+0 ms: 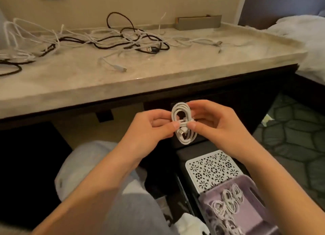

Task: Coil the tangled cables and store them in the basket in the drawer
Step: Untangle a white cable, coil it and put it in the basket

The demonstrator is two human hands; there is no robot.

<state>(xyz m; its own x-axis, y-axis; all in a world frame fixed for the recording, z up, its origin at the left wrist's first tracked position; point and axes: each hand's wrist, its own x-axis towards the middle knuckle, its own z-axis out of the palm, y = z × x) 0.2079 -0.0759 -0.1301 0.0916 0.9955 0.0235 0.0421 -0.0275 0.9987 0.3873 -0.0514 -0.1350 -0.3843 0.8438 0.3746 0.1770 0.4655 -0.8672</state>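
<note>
Left hand [154,127] and right hand [211,122] pinch a coiled white cable [183,141] near the drawer [182,154], whose purple basket [249,180] holds several white coils [228,199]

One white cable [182,124], wound into an upright oval coil, above the open drawer [180,155]; tangled cables [105,39], white and black, sprawled over the desk top [158,67]; lilac basket [246,180] in the drawer, holding coiled cables [226,199].

Both hands, left hand [154,127] and right hand [211,122], pinch a coiled white cable [182,124] above the purple basket [246,190]; tangled cables [105,39] lie on the table [193,64].
</note>
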